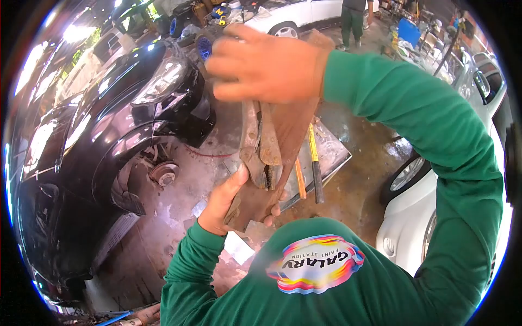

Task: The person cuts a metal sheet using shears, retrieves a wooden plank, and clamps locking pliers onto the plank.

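A long, brown, dusty metal part (293, 127) stands tilted in front of my chest, with a bracket-like piece (261, 141) along its left side. My left hand (231, 198) is wrapped round the lower end, thumb on the near face and fingertips showing at the right edge. Across the upper end reaches my right hand (261, 65), blurred by motion, its fingers apart and pointing left. Whether its palm touches the part is hidden. Behind the part, a yellow-handled tool (314, 152) and an orange stick (300, 179) lean near a flat panel (331, 149).
A black car (114, 125) with its front wheel off and brake disc (164, 174) exposed fills the left. White cars stand at the right (405, 217) and top (304, 13). Another person (353, 22) stands at the back, near a blue container (409, 32).
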### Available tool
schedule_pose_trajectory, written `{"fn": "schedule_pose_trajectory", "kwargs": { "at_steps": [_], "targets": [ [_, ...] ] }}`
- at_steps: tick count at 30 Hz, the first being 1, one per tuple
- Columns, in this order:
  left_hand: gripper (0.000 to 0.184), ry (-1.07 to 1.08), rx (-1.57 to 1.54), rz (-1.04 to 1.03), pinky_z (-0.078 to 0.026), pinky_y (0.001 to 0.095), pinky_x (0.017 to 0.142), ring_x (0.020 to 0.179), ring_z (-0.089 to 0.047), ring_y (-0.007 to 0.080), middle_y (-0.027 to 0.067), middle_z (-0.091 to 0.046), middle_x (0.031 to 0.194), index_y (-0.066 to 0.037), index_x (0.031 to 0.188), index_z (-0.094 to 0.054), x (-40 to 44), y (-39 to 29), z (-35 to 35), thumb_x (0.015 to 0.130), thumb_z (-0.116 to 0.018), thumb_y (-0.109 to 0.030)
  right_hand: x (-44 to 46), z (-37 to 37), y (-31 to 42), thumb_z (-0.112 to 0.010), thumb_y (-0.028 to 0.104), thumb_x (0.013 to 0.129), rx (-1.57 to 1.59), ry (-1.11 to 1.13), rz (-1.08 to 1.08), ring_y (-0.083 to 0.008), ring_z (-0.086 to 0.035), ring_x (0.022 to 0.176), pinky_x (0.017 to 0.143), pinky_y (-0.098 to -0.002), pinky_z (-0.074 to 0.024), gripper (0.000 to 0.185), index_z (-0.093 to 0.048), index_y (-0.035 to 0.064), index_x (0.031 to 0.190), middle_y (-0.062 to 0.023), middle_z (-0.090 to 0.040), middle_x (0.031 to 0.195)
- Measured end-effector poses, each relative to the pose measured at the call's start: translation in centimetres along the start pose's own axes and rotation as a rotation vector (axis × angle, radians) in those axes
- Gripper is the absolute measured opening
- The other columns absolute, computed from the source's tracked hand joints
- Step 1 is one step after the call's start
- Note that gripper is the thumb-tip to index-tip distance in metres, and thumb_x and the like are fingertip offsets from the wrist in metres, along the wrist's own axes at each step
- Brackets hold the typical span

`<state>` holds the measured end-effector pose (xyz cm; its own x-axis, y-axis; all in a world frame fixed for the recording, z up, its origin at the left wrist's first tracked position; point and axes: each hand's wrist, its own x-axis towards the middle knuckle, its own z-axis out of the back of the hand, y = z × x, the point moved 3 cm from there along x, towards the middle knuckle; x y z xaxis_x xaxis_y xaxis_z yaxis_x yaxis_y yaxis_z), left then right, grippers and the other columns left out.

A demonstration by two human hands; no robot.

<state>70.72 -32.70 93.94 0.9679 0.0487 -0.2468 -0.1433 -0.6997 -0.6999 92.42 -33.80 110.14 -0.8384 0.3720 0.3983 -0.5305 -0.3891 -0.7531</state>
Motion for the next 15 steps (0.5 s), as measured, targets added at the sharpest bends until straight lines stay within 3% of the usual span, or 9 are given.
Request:
{"fn": "schedule_pose_trajectory", "kwargs": {
  "at_steps": [2,3,5,7,9,11,13,15],
  "targets": [
    [0.089,-0.016,0.019,-0.02,-0.058,0.0454,0.074,0.099,-0.07,0.0327,0.0186,-0.065,0.13,-0.015,0.161,-0.042,0.0,0.7,0.4,0.098,-0.06,-0.074,0.1,0.3,0.5,-0.073,0.017,0.082,-0.04,0.051,-0.16,-0.0282,-0.066,0.106,0.105,-0.0473,-0.0504,0.042,-0.061,0.0136,0.122,-0.0108,-0.06,0.105],
    [0.089,-0.033,0.021,-0.078,-0.058,0.0446,0.075,0.099,-0.069,0.0321,0.0182,-0.064,0.132,-0.014,0.161,-0.041,0.1,1.1,0.7,0.098,-0.059,-0.075,0.0,-0.3,0.5,-0.073,0.014,0.082,0.191,0.203,-0.484,-0.0324,-0.067,0.109,0.103,-0.0483,-0.0517,0.055,-0.056,0.0116,0.135,-0.0157,-0.062,0.112],
    [0.089,-0.051,0.022,-0.137,-0.057,0.0437,0.075,0.1,-0.069,0.0315,0.0177,-0.064,0.133,-0.014,0.162,-0.041,0.5,1.6,1.0,0.099,-0.058,-0.075,0.0,-1.2,0.3,-0.074,0.012,0.083,0.426,0.354,-0.805,-0.0365,-0.068,0.111,0.102,-0.0494,-0.0529,0.068,-0.051,0.0097,0.147,-0.0207,-0.064,0.119],
    [0.09,-0.082,-0.013,-0.238,-0.057,0.0429,0.076,0.1,-0.068,0.0308,0.0171,-0.063,0.134,-0.012,0.161,-0.04,0.7,1.8,1.1,0.099,-0.057,-0.075,1.2,-1.7,0.5,-0.07,0.013,0.087,1.07,0.304,-0.889,-0.0428,-0.068,0.117,0.1,-0.0493,-0.0543,0.079,-0.039,0.0042,0.158,-0.0279,-0.064,0.131],
    [0.09,-0.107,-0.022,-0.273,-0.057,0.0426,0.076,0.101,-0.067,0.0303,0.017,-0.063,0.135,-0.011,0.161,-0.04,1.3,2.3,1.7,0.099,-0.058,-0.074,2.8,-2.3,2.3,-0.069,0.017,0.088,1.195,0.273,-1.142,-0.0444,-0.065,0.125,0.104,-0.0483,-0.0534,0.078,-0.037,-0.0013,0.156,-0.0303,-0.062,0.138],
    [0.089,-0.129,-0.026,-0.297,-0.056,0.0423,0.075,0.102,-0.067,0.0297,0.017,-0.062,0.135,-0.011,0.161,-0.041,1.8,2.7,1.3,0.1,-0.058,-0.073,4.0,-3.7,5.4,-0.072,0.017,0.087,0.986,-0.011,-1.241,-0.0491,-0.064,0.122,0.103,-0.0505,-0.0535,0.08,-0.036,0.0014,0.157,-0.0297,-0.058,0.14],
    [0.08,-0.182,-0.097,-0.35,-0.058,0.0446,0.072,0.098,-0.07,0.0308,0.016,-0.066,0.128,-0.012,0.152,-0.05,2.1,3.3,0.6,0.101,-0.052,-0.073,5.0,-4.3,6.4,-0.073,0.015,0.087,1.003,-0.012,-1.193,-0.0503,-0.065,0.118,0.1,-0.0521,-0.0546,0.08,-0.037,0.0048,0.158,-0.0287,-0.057,0.138],
    [0.081,-0.136,-0.052,-0.382,-0.057,0.045,0.076,0.102,-0.067,0.0301,0.0147,-0.064,0.133,-0.011,0.154,-0.048,1.8,4.7,1.2,0.101,-0.055,-0.071,5.9,-4.3,7.7,-0.073,0.013,0.086,1.028,-0.007,-1.134,-0.0515,-0.066,0.113,0.097,-0.0537,-0.0557,0.08,-0.038,0.0081,0.158,-0.0278,-0.056,0.137]
  ]
}}
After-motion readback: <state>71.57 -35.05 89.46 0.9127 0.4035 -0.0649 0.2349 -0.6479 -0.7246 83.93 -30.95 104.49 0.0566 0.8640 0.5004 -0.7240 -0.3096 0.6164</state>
